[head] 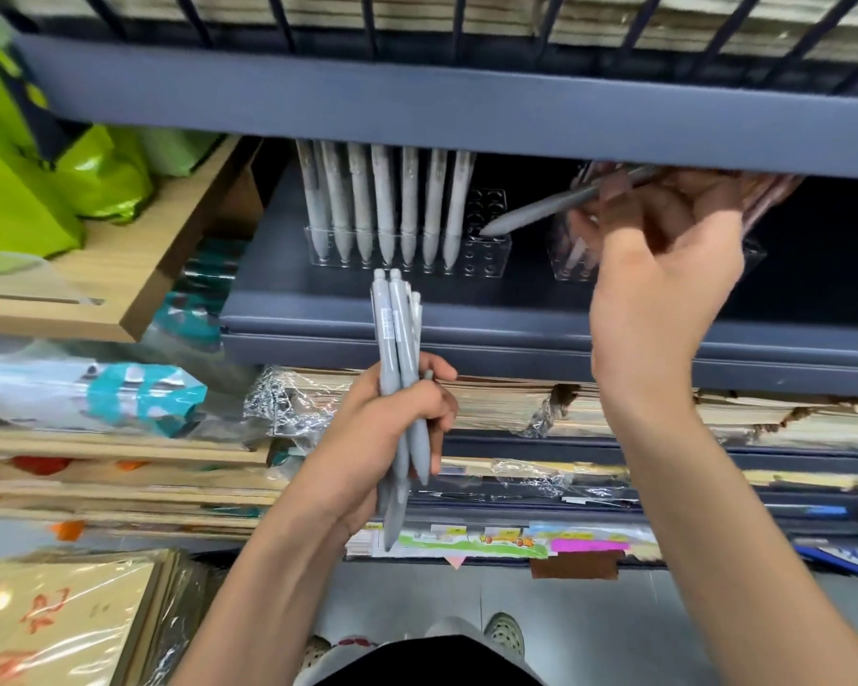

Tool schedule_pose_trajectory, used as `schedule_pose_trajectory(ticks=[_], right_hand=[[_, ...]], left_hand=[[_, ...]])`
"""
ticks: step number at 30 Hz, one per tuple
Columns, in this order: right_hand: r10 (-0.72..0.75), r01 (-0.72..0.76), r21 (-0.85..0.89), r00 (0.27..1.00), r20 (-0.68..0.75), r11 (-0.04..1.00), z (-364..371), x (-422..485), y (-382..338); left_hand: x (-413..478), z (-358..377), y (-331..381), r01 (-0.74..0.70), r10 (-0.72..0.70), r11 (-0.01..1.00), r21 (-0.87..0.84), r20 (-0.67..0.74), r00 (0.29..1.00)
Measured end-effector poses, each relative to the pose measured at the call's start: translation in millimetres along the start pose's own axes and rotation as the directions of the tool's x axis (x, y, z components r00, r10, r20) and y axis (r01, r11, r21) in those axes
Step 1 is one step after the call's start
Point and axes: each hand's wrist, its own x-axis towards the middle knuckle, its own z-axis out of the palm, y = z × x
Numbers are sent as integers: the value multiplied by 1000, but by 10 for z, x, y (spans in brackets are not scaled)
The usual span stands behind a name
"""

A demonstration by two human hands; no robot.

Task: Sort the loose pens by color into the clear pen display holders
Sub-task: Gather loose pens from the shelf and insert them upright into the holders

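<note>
1. Shop shelving (466, 334) carried a clear holder (486, 255), seven grey pens (382, 210) slotted, end holes empty.
2. Right hand (664, 269) pinched another pen (541, 212), tip at an open hole.
3. Left hand (392, 423) gripped the unsorted bundle (397, 339).

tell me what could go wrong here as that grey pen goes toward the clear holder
The grey pen in the right hand comes in slanted, so its tip could miss the empty holes of the clear holder or nudge it. The left hand grips a loose bundle of grey pens; one could slip out.
</note>
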Motion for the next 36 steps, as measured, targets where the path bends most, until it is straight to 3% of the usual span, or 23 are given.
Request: schedule_pose_trajectory(ticks=[2, 6, 10, 15, 19, 22, 24, 26, 28, 31, 33, 36], right_hand=[[-122, 114, -125, 991, -56, 986, 53, -33, 33], [-175, 155, -354, 984, -27, 922, 200, -5, 206], [-221, 243, -330, 970, 102, 912, 333, 84, 225], [-76, 196, -666, 976, 205, 720, 534, 358, 307], [83, 278, -766, 915, 395, 580, 663, 501, 258], [291, 202, -705, 808, 513, 680, 660, 583, 264], [338, 172, -690, 772, 538, 704, 633, 613, 251], [308, 220, -735, 804, 509, 642, 623, 617, 243], [201, 221, -758, 885, 421, 613, 599, 547, 202], [135, 88, -477, 901, 413, 875, 391, 307, 147], [168, 41, -367, 838, 520, 929, 148, 114, 110], [243, 65, -380, 666, 705, 923, -151, -103, 54]], left_hand=[[3, -42, 31, -11, 11, 1000, -18, -14, 1000], [-27, -80, 47, -52, 52, 999, 4, -37, 998], [-82, -126, 51, -75, 76, 996, 42, -8, 997], [-128, -193, 80, -94, 92, 994, 53, 48, 995], [-148, -194, 75, -99, 96, 994, 44, 52, 994], [-161, -167, 67, -84, 82, 996, 35, 55, 995], [-160, -154, 65, -81, 79, 996, 37, 54, 995], [-151, -145, 60, -80, 78, 996, 39, 39, 996], [-136, -138, 55, -84, 83, 996, 34, 23, 996], [-112, -126, 45, -84, 84, 996, 3, 23, 996], [-83, -110, 28, -86, 86, 996, -6, 10, 996], [-29, -69, -8, -86, 85, 996, -30, -16, 996]])
